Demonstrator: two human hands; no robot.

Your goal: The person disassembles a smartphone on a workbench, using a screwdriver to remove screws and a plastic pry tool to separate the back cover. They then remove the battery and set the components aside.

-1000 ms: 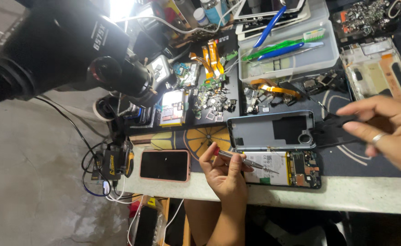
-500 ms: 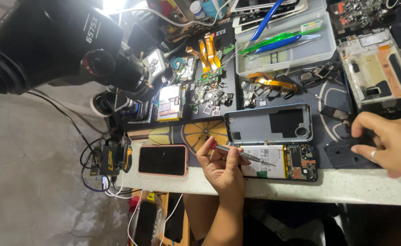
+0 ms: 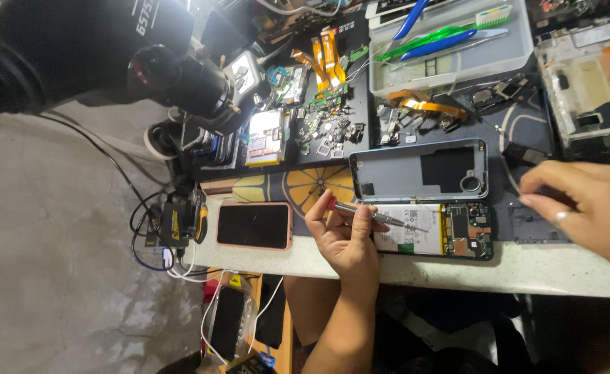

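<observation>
Compared with the frame half a second earlier, our right hand [image 3: 585, 208] has moved inward along the bench [image 3: 457, 266], its fingertips now nearer the grey back cover [image 3: 419, 170]; our left hand [image 3: 346, 239] has kept its place and its grip.

Left hand: fingers curled closed around one slim screwdriver [image 3: 374, 216] with a red cap at its rear end; the shaft points away from the palm, its tip over the opened phone [image 3: 433, 230], which lies just beyond the left fingers, exposing its white battery and circuit board. We cannot tell whether the tip touches.

Right hand: fingers bent and drawn narrowly together, resting on the dark mat [image 3: 526, 221]; a ring shows on one finger. We cannot tell whether anything is pinched.

Counts: one opened phone, between the two hands; one back cover, just beyond it; one intact phone in a pink case [image 3: 254, 226], on the far side of the left hand from the right; one clear tray [image 3: 450, 66] of tools, well beyond both hands.
</observation>
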